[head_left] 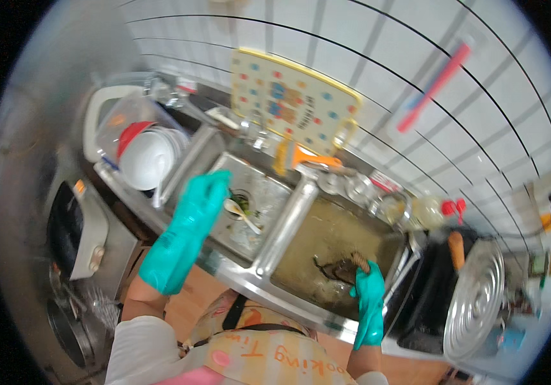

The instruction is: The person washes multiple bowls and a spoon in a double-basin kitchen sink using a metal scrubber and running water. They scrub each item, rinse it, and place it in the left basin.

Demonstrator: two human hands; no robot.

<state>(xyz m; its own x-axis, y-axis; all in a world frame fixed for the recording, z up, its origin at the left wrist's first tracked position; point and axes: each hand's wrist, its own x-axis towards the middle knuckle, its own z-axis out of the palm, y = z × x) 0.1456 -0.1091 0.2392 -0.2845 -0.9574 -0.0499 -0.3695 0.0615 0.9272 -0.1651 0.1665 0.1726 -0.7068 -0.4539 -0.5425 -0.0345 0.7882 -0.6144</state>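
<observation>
My left hand (200, 199), in a green rubber glove, is raised over the near-left side of the left sink basin (273, 195). Its fingers look curled, but blur hides whether anything is in them. Below it, a white spoon (242, 215) lies by the drain among green food scraps (233, 197). My gloved right hand (369, 293) is at the right basin (294, 240), which holds murky brownish water (338, 221). It grips a brown ridged object (360, 261). Beside that, a dark object (335, 269) lies partly under the water, its kind unclear.
Left of the sink, a clear plastic bin (111, 130) holds white bowls (145, 161) and a red bowl (133, 134). A patterned cutting board (294, 101) leans on the tiled wall. An orange-handled brush (311, 158) lies behind the divider. A ridged metal lid (475, 301) stands at right.
</observation>
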